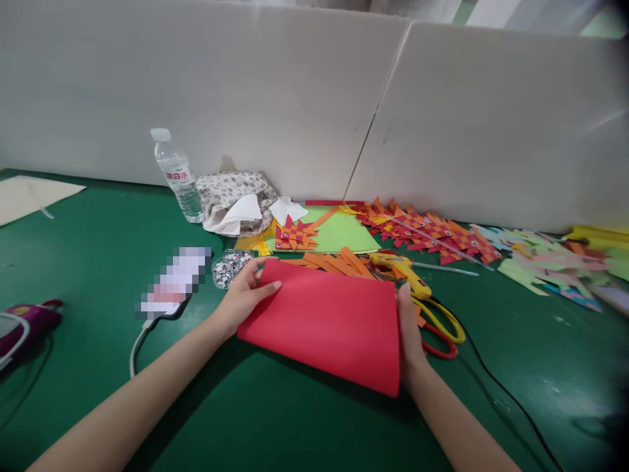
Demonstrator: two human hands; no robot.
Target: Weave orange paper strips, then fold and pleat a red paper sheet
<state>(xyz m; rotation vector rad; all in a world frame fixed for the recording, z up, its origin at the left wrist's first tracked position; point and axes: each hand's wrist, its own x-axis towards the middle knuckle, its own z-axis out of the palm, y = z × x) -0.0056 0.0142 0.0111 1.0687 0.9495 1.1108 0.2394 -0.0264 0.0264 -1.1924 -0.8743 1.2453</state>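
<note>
A red sheet of paper [327, 321], folded over, lies just above the green table between both hands. My left hand [243, 295] pinches its left edge, thumb on top. Its right edge is gripped by my right hand [409, 331], fingers tucked behind the sheet. Orange paper strips [339, 263] lie just beyond the sheet. Scissors with yellow and red handles [439, 324] rest right of my right hand.
A water bottle [177, 174], a patterned cloth pouch [236, 196], a bag of googly eyes [230, 267], a phone on a cable [171, 282], a light green sheet [339, 233], a yellow glue gun [405, 272], and woven paper fish [432, 233] lie along the white partition [295, 98].
</note>
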